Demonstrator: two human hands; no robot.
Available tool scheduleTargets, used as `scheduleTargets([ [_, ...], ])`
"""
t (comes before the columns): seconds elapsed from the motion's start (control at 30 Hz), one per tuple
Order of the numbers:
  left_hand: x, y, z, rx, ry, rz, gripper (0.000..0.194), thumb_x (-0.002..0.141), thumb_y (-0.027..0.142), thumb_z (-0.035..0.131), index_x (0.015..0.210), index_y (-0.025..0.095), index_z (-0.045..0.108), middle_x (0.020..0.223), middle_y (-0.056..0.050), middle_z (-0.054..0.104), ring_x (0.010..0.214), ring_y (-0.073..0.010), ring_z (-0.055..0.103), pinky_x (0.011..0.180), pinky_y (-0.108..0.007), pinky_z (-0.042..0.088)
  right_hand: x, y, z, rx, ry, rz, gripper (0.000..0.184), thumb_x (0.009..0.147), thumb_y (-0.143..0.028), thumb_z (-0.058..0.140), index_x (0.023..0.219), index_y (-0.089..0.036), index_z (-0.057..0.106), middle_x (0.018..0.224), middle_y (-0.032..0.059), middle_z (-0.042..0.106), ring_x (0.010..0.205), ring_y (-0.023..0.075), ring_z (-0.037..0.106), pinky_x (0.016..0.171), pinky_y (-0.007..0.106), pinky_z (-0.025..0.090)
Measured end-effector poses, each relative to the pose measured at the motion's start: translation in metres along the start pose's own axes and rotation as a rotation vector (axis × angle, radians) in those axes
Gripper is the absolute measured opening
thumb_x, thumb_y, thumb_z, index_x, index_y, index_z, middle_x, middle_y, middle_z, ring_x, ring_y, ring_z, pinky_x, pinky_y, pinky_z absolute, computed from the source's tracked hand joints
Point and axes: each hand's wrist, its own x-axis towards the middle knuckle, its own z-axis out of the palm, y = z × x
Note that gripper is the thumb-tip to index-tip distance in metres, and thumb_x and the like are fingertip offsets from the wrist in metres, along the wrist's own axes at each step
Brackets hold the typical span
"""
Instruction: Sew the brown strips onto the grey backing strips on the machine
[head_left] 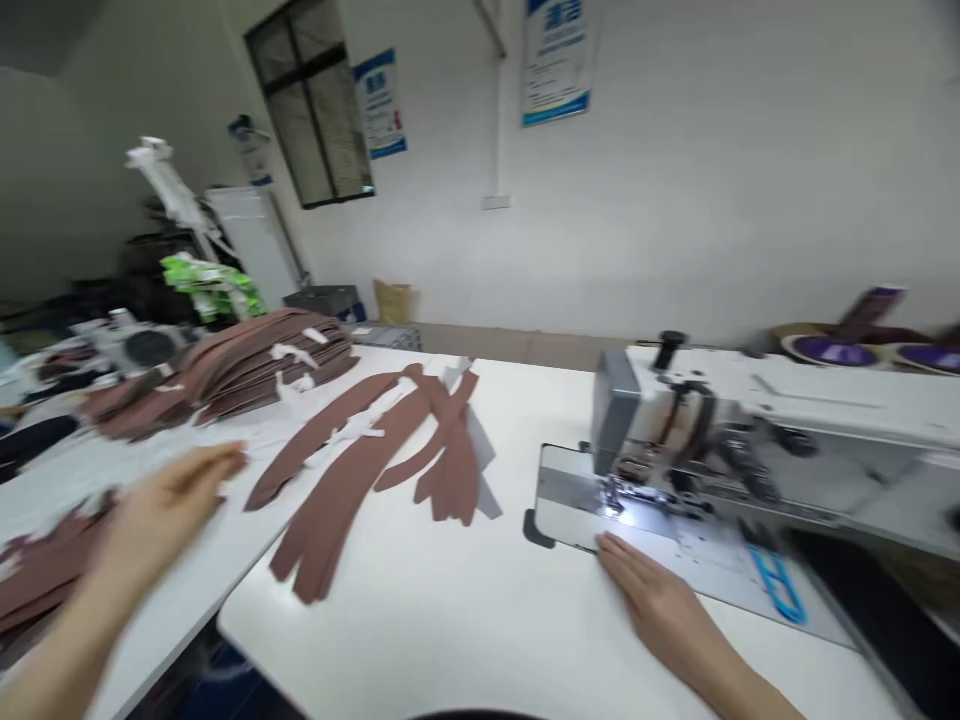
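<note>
My left hand [169, 505] reaches out to the left over the white table [450, 620], blurred by motion, its fingertips close to the end of a brown fabric strip; whether it grips the strip is unclear. My right hand [660, 600] lies flat with fingers stretched out on the table at the metal bed plate [570, 500] of the sewing machine [750, 430], holding nothing. Several long brown fabric strips [367, 460] lie spread across the middle of the table. A larger stack of brown strips [247, 365] sits behind them at the left.
More brown pieces [37, 570] lie at the left edge of a second table. A blue clip-like item [780, 585] rests on the machine bed. Purple rolls [847, 350] sit behind the machine. Green packaging [214, 285], boxes and a white wall with posters stand at the back.
</note>
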Motion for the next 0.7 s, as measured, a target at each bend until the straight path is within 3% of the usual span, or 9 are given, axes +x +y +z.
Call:
scheduleTargets([
  [0.07,-0.008,0.046,0.09,-0.048,-0.301,0.18,0.046,0.085,0.054,0.042,0.104,0.022,0.069,0.11,-0.003,0.072,0.102,-0.021,0.065,0.091,-0.032,0.053,0.004,-0.004,0.0,-0.029,-0.037,0.025,0.05,0.088,0.0,0.031,0.12,-0.015,0.067,0.126,0.0084,0.063,0.114,0.0226,0.063,0.092,0.034,0.058],
  [0.13,-0.015,0.086,0.165,0.149,-0.51,0.31,0.043,0.094,0.039,0.033,0.119,0.021,0.063,0.125,-0.005,0.065,0.114,-0.0188,0.06,0.096,-0.028,0.048,0.008,-0.01,0.0,-0.011,-0.067,0.046,0.052,0.087,0.003,0.031,0.122,-0.012,0.065,0.128,0.0103,0.062,0.118,0.0236,0.061,0.095,0.036,0.057],
  [0.2,-0.015,0.111,0.219,0.387,-0.579,0.302,0.043,0.094,0.025,0.031,0.129,0.017,0.056,0.129,-0.012,0.06,0.12,-0.0235,0.056,0.1,-0.035,0.045,0.009,-0.014,0.0,0.025,-0.096,0.068,0.053,0.086,0.004,0.032,0.126,-0.012,0.063,0.131,0.0108,0.06,0.122,0.0241,0.057,0.099,0.037,0.054],
  [0.27,-0.008,0.121,0.253,0.517,-0.613,0.264,0.045,0.091,0.016,0.033,0.13,0.011,0.054,0.122,-0.019,0.061,0.118,-0.031,0.056,0.096,-0.044,0.046,0.007,-0.015,0.002,0.048,-0.119,0.093,0.052,0.086,0.004,0.035,0.129,-0.012,0.061,0.133,0.0103,0.057,0.125,0.0239,0.055,0.102,0.036,0.052],
  [0.37,0.005,0.117,0.275,0.603,-0.662,0.264,0.049,0.089,0.009,0.03,0.131,0.009,0.054,0.118,-0.024,0.061,0.116,-0.0358,0.056,0.09,-0.047,0.048,0.003,-0.014,0.008,0.048,-0.118,0.108,0.05,0.088,0.002,0.037,0.13,-0.011,0.059,0.135,0.0102,0.056,0.126,0.0232,0.054,0.103,0.035,0.051],
  [0.5,0.031,0.114,0.272,0.653,-0.727,0.316,0.055,0.086,0.004,0.029,0.135,0.014,0.052,0.122,-0.021,0.061,0.114,-0.0329,0.06,0.089,-0.044,0.049,0.002,-0.014,0.015,0.035,-0.073,0.083,0.043,0.092,-0.002,0.04,0.129,-0.011,0.06,0.134,0.0093,0.057,0.125,0.0235,0.055,0.105,0.034,0.05],
  [0.6,0.051,0.133,0.264,0.636,-0.783,0.36,0.059,0.084,-0.001,0.027,0.133,0.013,0.054,0.117,-0.02,0.065,0.107,-0.0302,0.065,0.088,-0.041,0.049,0.001,-0.014,0.016,0.01,-0.052,0.08,0.041,0.093,-0.005,0.042,0.131,-0.012,0.058,0.135,0.0079,0.056,0.124,0.0226,0.055,0.104,0.032,0.05],
  [0.7,0.044,0.166,0.257,0.588,-0.802,0.459,0.059,0.084,-0.001,0.025,0.135,0.011,0.051,0.118,-0.023,0.065,0.108,-0.0331,0.065,0.088,-0.046,0.049,-0.001,-0.014,0.014,-0.035,-0.07,0.066,0.042,0.093,-0.007,0.043,0.133,-0.013,0.056,0.137,0.0086,0.055,0.124,0.0224,0.055,0.105,0.031,0.05],
])
